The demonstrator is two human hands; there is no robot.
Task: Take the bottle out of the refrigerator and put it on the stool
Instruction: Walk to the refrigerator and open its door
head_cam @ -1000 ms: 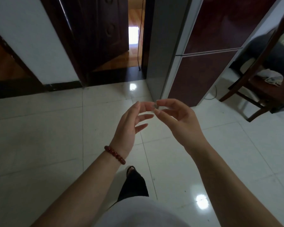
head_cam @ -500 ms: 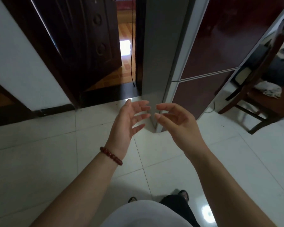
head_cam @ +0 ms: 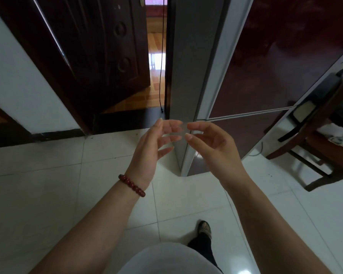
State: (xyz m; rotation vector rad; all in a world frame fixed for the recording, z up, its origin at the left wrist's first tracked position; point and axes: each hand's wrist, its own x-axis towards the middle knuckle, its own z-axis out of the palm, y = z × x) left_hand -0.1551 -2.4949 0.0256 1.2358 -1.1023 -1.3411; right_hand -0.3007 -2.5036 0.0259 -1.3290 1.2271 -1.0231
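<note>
Left hand (head_cam: 152, 149) open, right hand (head_cam: 210, 143) half-curled, perhaps empty, facing closed refrigerator (head_cam: 265, 72)

Dark door (head_cam: 107, 62) standing ajar at left, wood floor (head_cam: 154, 46) showing through gap. Black cord (head_cam: 162, 56) hanging down in gap. White tiles (head_cam: 38, 194) reflecting light. Wooden chair (head_cam: 323, 147) sitting at right, pale cloth (head_cam: 339, 135) lying on seat.
</note>
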